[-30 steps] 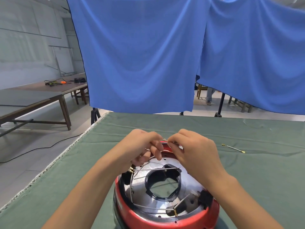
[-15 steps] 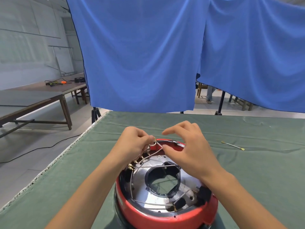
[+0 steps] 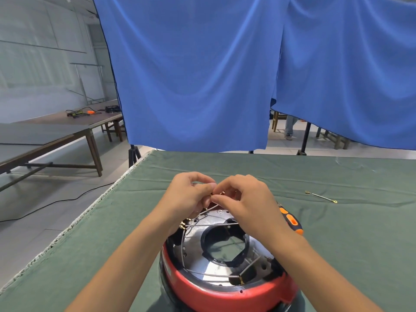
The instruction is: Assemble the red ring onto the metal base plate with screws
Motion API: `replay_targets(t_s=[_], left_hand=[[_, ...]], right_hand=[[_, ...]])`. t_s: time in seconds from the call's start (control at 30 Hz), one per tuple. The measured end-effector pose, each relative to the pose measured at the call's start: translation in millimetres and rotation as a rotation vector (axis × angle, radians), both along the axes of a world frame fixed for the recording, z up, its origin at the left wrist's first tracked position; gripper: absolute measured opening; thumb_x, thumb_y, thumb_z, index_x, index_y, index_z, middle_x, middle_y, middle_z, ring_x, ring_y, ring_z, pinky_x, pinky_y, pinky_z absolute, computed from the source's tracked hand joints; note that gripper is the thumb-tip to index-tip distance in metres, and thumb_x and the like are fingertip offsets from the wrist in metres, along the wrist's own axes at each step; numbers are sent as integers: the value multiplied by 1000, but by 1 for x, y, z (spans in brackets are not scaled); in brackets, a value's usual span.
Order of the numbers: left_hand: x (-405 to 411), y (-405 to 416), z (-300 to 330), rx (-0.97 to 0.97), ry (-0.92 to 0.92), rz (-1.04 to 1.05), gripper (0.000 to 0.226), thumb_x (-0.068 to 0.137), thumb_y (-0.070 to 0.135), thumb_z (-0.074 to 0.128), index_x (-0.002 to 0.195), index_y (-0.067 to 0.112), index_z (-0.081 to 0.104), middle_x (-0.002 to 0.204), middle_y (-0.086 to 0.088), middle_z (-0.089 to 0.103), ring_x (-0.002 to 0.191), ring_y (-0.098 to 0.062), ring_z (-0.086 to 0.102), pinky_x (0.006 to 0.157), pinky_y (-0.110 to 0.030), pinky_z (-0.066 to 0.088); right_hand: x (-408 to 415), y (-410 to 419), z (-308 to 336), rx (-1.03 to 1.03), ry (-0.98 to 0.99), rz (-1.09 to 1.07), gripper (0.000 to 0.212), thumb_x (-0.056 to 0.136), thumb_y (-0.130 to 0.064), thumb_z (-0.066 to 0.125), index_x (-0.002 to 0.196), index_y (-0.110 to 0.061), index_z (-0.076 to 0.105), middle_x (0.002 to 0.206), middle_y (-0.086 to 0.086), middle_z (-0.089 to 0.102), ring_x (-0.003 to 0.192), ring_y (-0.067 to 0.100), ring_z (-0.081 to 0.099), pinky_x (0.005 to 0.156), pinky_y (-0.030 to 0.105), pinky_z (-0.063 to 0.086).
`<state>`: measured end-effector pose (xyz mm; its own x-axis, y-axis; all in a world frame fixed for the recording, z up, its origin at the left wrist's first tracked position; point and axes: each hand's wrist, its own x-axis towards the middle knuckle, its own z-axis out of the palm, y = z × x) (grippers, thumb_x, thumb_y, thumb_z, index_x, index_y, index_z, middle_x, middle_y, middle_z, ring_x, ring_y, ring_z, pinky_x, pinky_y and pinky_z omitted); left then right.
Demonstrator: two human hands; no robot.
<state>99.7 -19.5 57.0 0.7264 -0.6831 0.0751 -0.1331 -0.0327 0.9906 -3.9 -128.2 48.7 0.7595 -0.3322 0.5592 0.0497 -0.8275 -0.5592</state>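
Note:
A red ring [image 3: 216, 293] sits around a shiny metal base plate [image 3: 203, 265] with a black collar at its central hole, near the front of the green table. Thin grey wires with brass ends cross the plate. My left hand [image 3: 191, 195] and my right hand [image 3: 243, 199] meet above the far rim, fingertips together, both pinching a small brass-ended wire terminal [image 3: 217, 194]. The far part of the ring is hidden behind my hands.
An orange and black screwdriver [image 3: 291, 220] lies just right of the ring, partly behind my right wrist. A loose wire with a ring terminal [image 3: 320, 196] lies farther right on the green cloth [image 3: 349, 233]. Blue curtains hang behind the table; its left edge is close.
Both hands have risen slightly and closed together above the far rim, pinching the wire end. The view has shifted, so the screwdriver now shows beside my right wrist.

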Motion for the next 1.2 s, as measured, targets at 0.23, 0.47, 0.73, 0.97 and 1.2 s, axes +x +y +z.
replay_targets(t_s=[0.23,0.47,0.73,0.97,1.2], left_hand=[[9,6,0,60,-49,76,17,93,18,59,84,5,65,45,-3,48,27,-7,29,33,-11,20],[37,28,-25,473,-692,502,16,84,18,59,70,24,63,68,7,62,83,-21,57,69,-32,45],[49,15,-53,238,-301,202,32,97,18,48,84,-7,64,72,-19,62,65,-20,52,66,-31,40],[49,16,-55,144,-244,156,38,98,18,48,89,-16,60,90,-41,60,68,-26,55,62,-32,43],[48,15,-53,166,-259,186,36,97,18,50,90,-15,62,87,-36,62,70,-22,53,63,-31,43]], right_hand=[[15,-2,7,-14,135,51,5,81,-30,72,78,-26,74,60,-19,49,79,7,39,66,22,29],[28,3,-3,-126,316,39,9,83,-33,68,83,-27,74,61,-17,48,78,8,44,59,26,33],[43,9,-1,-228,460,79,12,80,-26,68,87,-30,77,73,-6,66,77,17,58,63,26,42],[42,13,-6,-134,427,85,9,79,-21,71,81,-25,78,67,2,71,67,17,65,71,30,53],[40,17,-11,-100,390,70,9,81,-22,71,85,-24,79,78,-23,66,69,13,64,73,29,52]])
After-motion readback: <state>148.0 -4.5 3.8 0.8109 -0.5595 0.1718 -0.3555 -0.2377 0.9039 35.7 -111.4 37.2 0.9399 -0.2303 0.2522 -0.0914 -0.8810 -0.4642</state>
